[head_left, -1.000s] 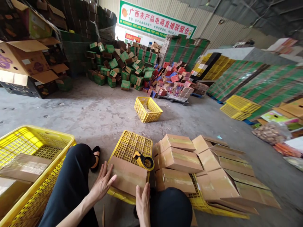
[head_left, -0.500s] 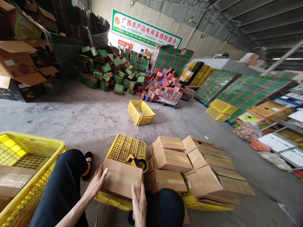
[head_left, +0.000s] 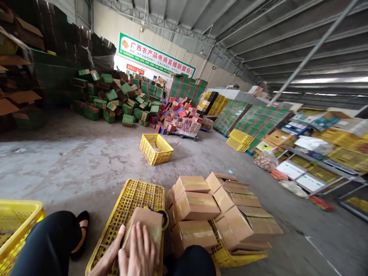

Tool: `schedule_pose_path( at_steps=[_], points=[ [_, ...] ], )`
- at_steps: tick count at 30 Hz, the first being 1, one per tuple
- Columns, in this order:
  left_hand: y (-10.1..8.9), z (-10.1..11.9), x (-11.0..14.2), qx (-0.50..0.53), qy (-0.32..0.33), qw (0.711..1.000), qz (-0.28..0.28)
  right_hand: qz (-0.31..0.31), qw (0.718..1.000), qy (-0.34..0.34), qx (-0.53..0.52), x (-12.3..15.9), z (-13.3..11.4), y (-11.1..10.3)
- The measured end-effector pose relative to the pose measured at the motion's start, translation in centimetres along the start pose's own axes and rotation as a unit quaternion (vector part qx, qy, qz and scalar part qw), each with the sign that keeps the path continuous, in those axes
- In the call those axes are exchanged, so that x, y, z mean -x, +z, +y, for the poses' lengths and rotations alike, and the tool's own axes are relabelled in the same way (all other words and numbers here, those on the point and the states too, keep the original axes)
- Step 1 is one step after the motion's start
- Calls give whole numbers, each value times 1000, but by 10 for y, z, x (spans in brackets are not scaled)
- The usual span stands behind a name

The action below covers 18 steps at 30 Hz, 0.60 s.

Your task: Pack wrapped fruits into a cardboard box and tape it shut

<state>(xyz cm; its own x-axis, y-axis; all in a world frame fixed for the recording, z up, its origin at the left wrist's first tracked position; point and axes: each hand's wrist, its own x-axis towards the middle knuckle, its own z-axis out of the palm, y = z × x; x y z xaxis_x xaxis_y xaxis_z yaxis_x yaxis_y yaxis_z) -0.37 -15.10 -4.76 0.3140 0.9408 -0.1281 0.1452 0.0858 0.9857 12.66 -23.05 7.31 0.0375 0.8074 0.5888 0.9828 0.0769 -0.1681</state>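
A small taped cardboard box [head_left: 153, 221] sits turned at an angle on an upturned yellow plastic crate [head_left: 130, 199] between my knees. My right hand [head_left: 139, 249] lies flat across the box's taped face, its fingers stretched out. Against the left side of the same box, my left hand [head_left: 110, 251] holds it steady; most of its fingers are hidden. Behind the box, a tape dispenser [head_left: 165, 219] shows only in part on the crate.
Right of my knee, several closed cardboard boxes [head_left: 198, 203] are stacked on another yellow crate [head_left: 241, 260]. A large yellow crate [head_left: 23, 207] stands at my left. Ahead on the floor is a yellow basket [head_left: 156, 155], with heaped green cartons [head_left: 112, 96] beyond.
The box has been turned on the crate. My right hand has moved from its right edge to flat on its top, while my left hand stays on its left side. The view has swung right.
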Motion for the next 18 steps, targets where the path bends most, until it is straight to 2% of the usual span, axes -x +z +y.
schedule_pose_path(
  at_steps=[1,3,6,9,11,15,18],
  points=[
    [-7,4,0,4,-8,1000,-3,-6,999,-44,-7,3,-5,13],
    [-20,21,6,39,26,999,5,-7,998,-61,-5,5,-14,33],
    [-28,57,26,57,88,994,-2,14,1000,-19,-1,3,-17,43],
    [-19,81,43,-43,216,975,20,-2,999,-27,-20,-6,-2,27],
    [-12,89,48,-106,255,961,28,-55,996,-61,-27,-14,17,8],
    [-10,106,39,-193,246,949,45,-117,990,-66,33,-26,58,-21],
    [-17,128,22,-243,259,935,17,-120,990,-49,59,-20,73,-21]
  ],
)
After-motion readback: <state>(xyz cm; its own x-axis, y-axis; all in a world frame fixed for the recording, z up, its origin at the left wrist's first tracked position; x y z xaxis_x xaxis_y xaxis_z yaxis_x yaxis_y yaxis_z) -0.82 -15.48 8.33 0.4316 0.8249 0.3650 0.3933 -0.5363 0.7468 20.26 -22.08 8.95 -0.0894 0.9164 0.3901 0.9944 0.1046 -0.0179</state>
